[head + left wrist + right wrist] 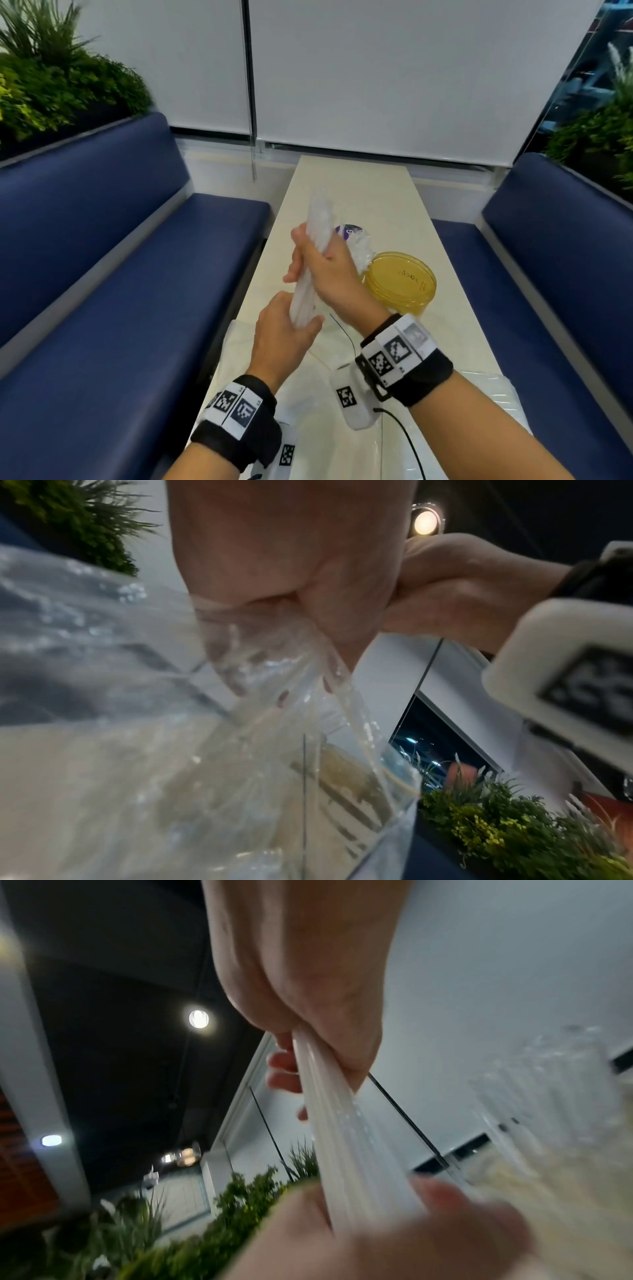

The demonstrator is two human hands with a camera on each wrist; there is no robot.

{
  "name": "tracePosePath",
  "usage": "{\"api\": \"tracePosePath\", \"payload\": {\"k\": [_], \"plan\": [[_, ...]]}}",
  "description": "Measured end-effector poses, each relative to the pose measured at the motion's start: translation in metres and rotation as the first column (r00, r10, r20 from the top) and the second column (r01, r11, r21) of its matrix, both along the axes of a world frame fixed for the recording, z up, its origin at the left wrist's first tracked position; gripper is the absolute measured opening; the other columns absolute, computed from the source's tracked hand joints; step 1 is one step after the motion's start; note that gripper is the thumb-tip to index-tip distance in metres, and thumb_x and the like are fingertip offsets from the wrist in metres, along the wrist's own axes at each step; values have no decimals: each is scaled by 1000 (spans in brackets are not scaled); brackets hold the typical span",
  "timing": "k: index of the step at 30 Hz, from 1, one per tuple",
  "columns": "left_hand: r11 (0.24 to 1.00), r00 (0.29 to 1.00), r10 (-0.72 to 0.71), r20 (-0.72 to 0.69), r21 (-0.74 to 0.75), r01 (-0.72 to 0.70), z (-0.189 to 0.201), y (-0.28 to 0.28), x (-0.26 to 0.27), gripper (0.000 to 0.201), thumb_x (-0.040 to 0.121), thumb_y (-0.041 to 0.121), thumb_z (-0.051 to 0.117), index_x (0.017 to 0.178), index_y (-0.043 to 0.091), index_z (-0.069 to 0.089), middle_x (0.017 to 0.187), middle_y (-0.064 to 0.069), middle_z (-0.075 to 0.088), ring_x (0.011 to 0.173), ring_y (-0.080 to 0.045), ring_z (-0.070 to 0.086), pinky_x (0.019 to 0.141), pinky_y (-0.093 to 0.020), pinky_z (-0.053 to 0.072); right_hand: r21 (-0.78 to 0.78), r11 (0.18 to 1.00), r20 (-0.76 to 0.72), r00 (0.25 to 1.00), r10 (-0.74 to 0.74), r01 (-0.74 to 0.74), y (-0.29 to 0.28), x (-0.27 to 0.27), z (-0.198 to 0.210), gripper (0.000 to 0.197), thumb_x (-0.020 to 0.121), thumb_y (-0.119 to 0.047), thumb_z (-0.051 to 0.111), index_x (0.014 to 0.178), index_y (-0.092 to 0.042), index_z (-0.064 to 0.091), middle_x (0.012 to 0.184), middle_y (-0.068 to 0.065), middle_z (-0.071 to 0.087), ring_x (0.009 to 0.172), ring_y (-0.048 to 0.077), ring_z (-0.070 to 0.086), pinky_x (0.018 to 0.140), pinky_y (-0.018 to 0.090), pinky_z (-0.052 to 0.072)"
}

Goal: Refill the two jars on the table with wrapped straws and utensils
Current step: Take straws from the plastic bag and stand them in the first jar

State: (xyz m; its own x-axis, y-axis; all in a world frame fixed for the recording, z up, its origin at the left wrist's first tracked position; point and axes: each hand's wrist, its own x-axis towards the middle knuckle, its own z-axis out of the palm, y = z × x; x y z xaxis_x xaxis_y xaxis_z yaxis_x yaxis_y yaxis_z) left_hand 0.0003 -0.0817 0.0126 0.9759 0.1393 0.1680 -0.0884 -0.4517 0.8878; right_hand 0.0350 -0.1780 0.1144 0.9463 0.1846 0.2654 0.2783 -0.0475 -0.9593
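Progress: one jar [352, 240] is seen already stuffed with white wrapped items, judged to be filled or nearly so; the yellow-lidded jar [400, 279] just beside it is seen closed, so its refill is judged not yet begun.

Step in hand: a bundle of wrapped straws [317, 246] is being held up above the table [349, 185], apparently being gathered or freed from its clear plastic bag [103, 750] before loading.

Left hand: the left hand [284, 339] is seen low on the bundle, fingers curled round the bottom end; from the left wrist view the fingertips [240, 685] are glimpsed through crinkled clear film, so the bag is gripped along with the straws.

Bundle: it is held tilted, leaning away from the person, the top end reaching over the far part of the table, left of both jars and clear of them.

Right hand: the right hand [322, 263] is wrapped round the middle of the bundle, above the left; a tight closed grip round the white straws [342, 1123] is shown from the right wrist.

Still to do: the straws are yet to be dropped in a jar, the yellow lid is yet to be removed, and utensils are yet to be found — none can be made out.

Foreground: more clear plastic packaging [479, 428] is spread on the near end of the table.
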Motion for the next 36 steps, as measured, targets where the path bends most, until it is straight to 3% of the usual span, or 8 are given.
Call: {"api": "tracePosePath", "payload": {"k": [3,7,13,21,27,30,34,36], "plan": [[999,1000,12,6,53,-13,-3,4,-1,28,78,39,81,91,24,60,90,4,65,75,-15,66,68,-43,58,217,976,30,1000,7,-13,-5,19,40,12,103,-23,53,96,-13,53,60,-2,45,50,14,42,52,34,45],[999,999,-35,0,20,35,-3,10,-4,28,80,25,83,96,36,64,104,15,62,79,-2,68,75,-31,59,361,932,127,989,-81,30,-21,56,85,11,102,-24,56,94,-17,53,59,-5,43,50,12,38,51,30,39],[998,1000,-25,0,55,25,-2,24,2,34,81,10,77,105,31,65,106,19,58,81,-1,69,77,-32,60,184,967,189,960,-209,174,-27,114,49,8,102,-27,55,100,-19,54,66,-6,47,55,11,43,53,27,41],[998,1000,-2,10,63,1,1,32,6,32,82,11,75,107,30,67,107,19,58,81,3,68,79,-27,59,-303,869,80,919,-385,391,-37,137,-45,31,91,-39,68,98,-9,74,96,6,72,92,22,68,79,36,56],[998,1000,0,1,67,0,1,31,6,33,83,13,77,108,31,68,107,21,57,81,4,68,78,-20,59,-139,820,314,810,-496,556,-44,119,-44,105,70,-14,90,149,-33,22,143,5,53,125,23,55,105,35,46],[997,1000,-3,0,77,3,2,29,7,32,83,13,77,108,31,67,108,20,57,81,3,68,77,-16,58,-193,793,433,775,-460,578,-48,119,-48,84,75,-19,86,142,-24,36,138,3,56,121,21,56,102,32,46],[997,1000,-22,17,78,20,6,26,8,33,83,12,76,107,31,68,109,19,58,81,4,68,76,-14,56,-358,640,556,706,-439,680,-50,124,-60,32,91,-38,67,101,-8,62,97,4,64,86,26,63,70,34,50],[997,999,-35,23,76,33,8,25,9,33,83,11,76,108,31,68,109,19,59,81,4,68,77,-17,57,-496,537,547,726,-417,682,-53,124,-67,35,92,-44,62,105,-12,66,112,-1,63,101,22,63,73,31,50]]}}
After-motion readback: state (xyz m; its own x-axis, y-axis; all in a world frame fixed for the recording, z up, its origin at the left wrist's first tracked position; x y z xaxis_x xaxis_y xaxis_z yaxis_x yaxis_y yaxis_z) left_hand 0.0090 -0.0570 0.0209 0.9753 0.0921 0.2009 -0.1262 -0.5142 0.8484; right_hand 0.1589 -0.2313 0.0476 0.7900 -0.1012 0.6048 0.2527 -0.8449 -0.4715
